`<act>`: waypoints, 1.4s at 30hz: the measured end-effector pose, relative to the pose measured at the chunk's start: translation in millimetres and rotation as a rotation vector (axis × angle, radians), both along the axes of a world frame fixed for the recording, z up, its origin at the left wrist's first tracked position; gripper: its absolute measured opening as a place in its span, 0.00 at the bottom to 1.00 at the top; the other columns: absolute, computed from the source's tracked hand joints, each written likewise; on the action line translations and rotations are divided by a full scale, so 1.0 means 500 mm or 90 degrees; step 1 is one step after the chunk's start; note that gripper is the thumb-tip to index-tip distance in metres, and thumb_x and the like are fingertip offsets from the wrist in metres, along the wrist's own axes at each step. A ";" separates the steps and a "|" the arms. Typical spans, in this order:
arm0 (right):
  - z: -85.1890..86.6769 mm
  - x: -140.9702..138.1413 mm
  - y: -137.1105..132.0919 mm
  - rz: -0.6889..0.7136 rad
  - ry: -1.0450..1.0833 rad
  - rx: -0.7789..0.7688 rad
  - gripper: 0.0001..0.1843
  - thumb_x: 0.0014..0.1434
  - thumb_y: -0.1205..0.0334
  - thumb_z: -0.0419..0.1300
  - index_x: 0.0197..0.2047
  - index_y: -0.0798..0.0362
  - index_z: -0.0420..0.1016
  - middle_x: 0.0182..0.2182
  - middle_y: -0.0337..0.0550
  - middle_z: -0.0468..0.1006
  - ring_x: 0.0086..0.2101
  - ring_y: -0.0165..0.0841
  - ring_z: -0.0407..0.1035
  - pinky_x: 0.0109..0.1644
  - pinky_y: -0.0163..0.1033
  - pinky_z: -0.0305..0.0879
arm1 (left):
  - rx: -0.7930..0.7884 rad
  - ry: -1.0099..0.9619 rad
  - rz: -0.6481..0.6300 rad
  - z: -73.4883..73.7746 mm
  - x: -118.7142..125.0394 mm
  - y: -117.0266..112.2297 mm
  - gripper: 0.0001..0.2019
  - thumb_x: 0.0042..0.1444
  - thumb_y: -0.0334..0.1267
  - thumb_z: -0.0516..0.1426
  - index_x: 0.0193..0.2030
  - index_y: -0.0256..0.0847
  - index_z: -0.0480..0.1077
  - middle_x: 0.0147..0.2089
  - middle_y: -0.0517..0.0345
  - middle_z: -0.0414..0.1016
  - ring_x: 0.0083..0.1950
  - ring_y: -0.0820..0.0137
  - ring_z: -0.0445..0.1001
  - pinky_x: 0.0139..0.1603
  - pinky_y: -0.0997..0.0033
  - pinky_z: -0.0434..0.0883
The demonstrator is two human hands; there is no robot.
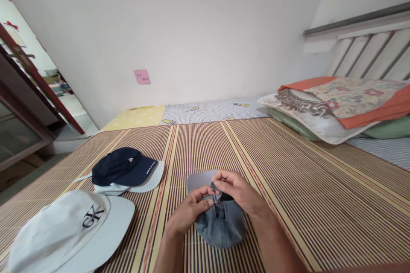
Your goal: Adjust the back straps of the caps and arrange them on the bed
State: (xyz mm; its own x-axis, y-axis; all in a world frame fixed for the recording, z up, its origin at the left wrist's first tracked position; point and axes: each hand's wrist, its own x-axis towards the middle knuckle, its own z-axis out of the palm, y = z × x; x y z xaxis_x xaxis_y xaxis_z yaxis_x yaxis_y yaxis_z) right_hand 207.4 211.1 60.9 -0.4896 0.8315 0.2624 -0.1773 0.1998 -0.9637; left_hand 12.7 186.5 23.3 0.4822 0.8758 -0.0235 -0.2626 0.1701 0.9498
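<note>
A grey-blue baseball cap (221, 228) lies on the striped mat in front of me, its back toward me and its brim (198, 179) pointing away. My left hand (190, 209) pinches the cap's back strap near a small buckle (216, 198). With thumb and fingers closed, my right hand (238, 190) grips the strap's free end (214, 186). Part of the cap's opening is hidden behind my fingers. To the left, a navy cap (115, 166) rests on a pale cap (153, 181). Nearer to me sits a white cap (60, 226) with black letters on its front.
The bamboo mat (272, 170) covers the bed. Pillows (301, 111) with an orange-edged floral cover (355, 94) lie at the right, by a slatted headboard (368, 53). A pink note (142, 76) is on the white wall (208, 30). A doorway stands at the far left.
</note>
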 end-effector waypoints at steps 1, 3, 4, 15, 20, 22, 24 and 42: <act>-0.001 0.002 0.001 -0.002 -0.007 0.006 0.12 0.65 0.53 0.65 0.35 0.53 0.77 0.30 0.37 0.75 0.32 0.30 0.67 0.39 0.36 0.62 | -0.002 0.003 0.001 0.000 0.000 0.000 0.14 0.54 0.47 0.71 0.40 0.41 0.79 0.37 0.59 0.76 0.37 0.72 0.71 0.42 0.74 0.65; -0.003 0.007 0.004 -0.006 -0.026 0.017 0.12 0.64 0.53 0.65 0.35 0.53 0.77 0.30 0.37 0.74 0.32 0.30 0.67 0.39 0.36 0.61 | -0.001 0.011 0.007 -0.002 0.000 0.001 0.16 0.53 0.49 0.71 0.39 0.41 0.78 0.35 0.60 0.75 0.35 0.72 0.70 0.40 0.72 0.65; -0.004 0.009 0.006 -0.007 -0.039 0.024 0.12 0.63 0.53 0.65 0.34 0.53 0.78 0.30 0.37 0.74 0.32 0.30 0.67 0.39 0.37 0.61 | 0.003 0.017 0.012 -0.003 0.000 0.002 0.16 0.53 0.50 0.71 0.39 0.41 0.77 0.33 0.60 0.74 0.34 0.72 0.70 0.40 0.72 0.65; 0.022 0.013 -0.014 -0.113 -0.209 0.084 0.04 0.57 0.67 0.62 0.34 0.50 0.79 0.28 0.37 0.77 0.30 0.30 0.69 0.36 0.36 0.64 | -0.002 -0.053 0.011 0.011 0.022 -0.005 0.14 0.58 0.47 0.68 0.34 0.39 0.74 0.30 0.58 0.77 0.32 0.72 0.72 0.37 0.74 0.67; 0.039 0.008 -0.024 -0.139 -0.219 0.091 0.06 0.56 0.70 0.60 0.33 0.50 0.78 0.28 0.36 0.78 0.28 0.29 0.71 0.34 0.35 0.65 | 0.000 -0.094 0.012 -0.001 0.026 -0.001 0.12 0.61 0.44 0.67 0.36 0.38 0.73 0.32 0.58 0.77 0.33 0.73 0.73 0.39 0.75 0.68; 0.042 0.004 -0.027 -0.128 -0.197 0.072 0.06 0.56 0.71 0.59 0.32 0.50 0.76 0.27 0.35 0.78 0.25 0.27 0.71 0.30 0.33 0.63 | -0.002 -0.101 0.007 -0.005 0.025 0.000 0.11 0.62 0.43 0.67 0.37 0.39 0.73 0.32 0.58 0.77 0.34 0.73 0.74 0.39 0.75 0.68; 0.042 0.000 -0.029 -0.114 -0.188 0.051 0.07 0.56 0.72 0.58 0.33 0.50 0.74 0.25 0.34 0.77 0.23 0.27 0.72 0.28 0.33 0.63 | 0.003 -0.099 0.005 -0.005 0.025 0.000 0.11 0.62 0.43 0.66 0.37 0.39 0.72 0.32 0.58 0.77 0.35 0.73 0.74 0.40 0.75 0.69; 0.040 0.004 -0.026 -0.103 -0.282 0.102 0.12 0.55 0.77 0.59 0.34 0.50 0.78 0.29 0.37 0.80 0.32 0.32 0.74 0.39 0.37 0.66 | 0.005 -0.062 0.035 -0.010 0.025 0.005 0.17 0.57 0.50 0.69 0.38 0.37 0.75 0.30 0.58 0.76 0.30 0.74 0.71 0.35 0.75 0.67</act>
